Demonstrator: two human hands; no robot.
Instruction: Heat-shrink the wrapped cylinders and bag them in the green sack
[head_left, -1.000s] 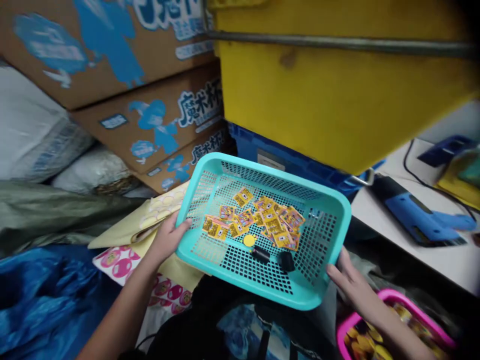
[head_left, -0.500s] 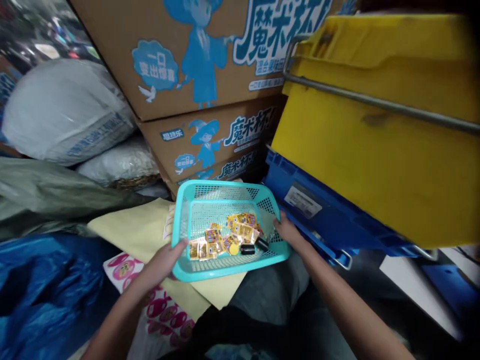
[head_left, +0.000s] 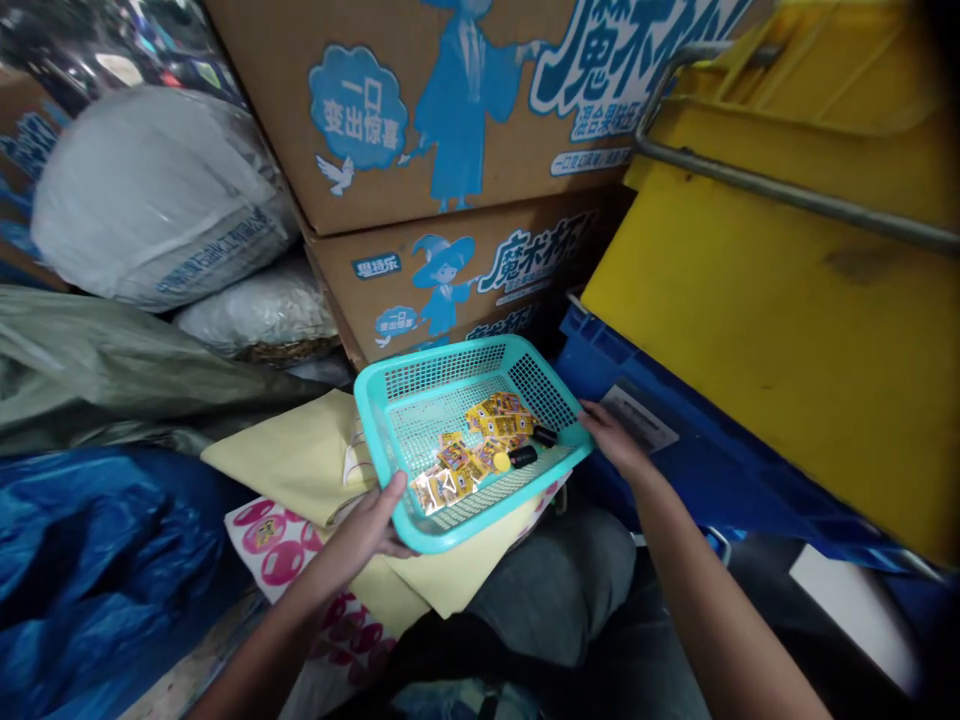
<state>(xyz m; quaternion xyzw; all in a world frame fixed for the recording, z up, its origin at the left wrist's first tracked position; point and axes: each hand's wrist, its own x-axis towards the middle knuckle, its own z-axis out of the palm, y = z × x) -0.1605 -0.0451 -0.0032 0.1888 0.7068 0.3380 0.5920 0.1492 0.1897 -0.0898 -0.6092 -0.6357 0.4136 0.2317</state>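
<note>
A turquoise plastic basket (head_left: 442,350) with mesh walls is held between my two hands, tilted so its right side is higher. My left hand (head_left: 379,525) grips the rim at the near left corner, thumb on top. At the right end, my right hand (head_left: 611,437) has its fingers closed on the rim. Inside lie several small yellow printed packets (head_left: 499,420), a round yellow piece (head_left: 502,462) and two small black cylinders, one a black cylinder (head_left: 523,457) beside the yellow piece. Part of each hand's fingers is hidden under the basket.
Brown cartons (head_left: 352,215) are stacked behind the basket. A yellow crate (head_left: 787,300) with a metal bar sits on a blue crate (head_left: 660,470) at right. White sacks (head_left: 165,200), blue plastic (head_left: 97,560) and pink-printed sheets (head_left: 277,550) lie left. Yellow paper (head_left: 292,455) is beneath the basket.
The basket has turned anticlockwise, its right end now raised, with both hands still on it. The view has shifted, so the cartons and crates appear further right.
</note>
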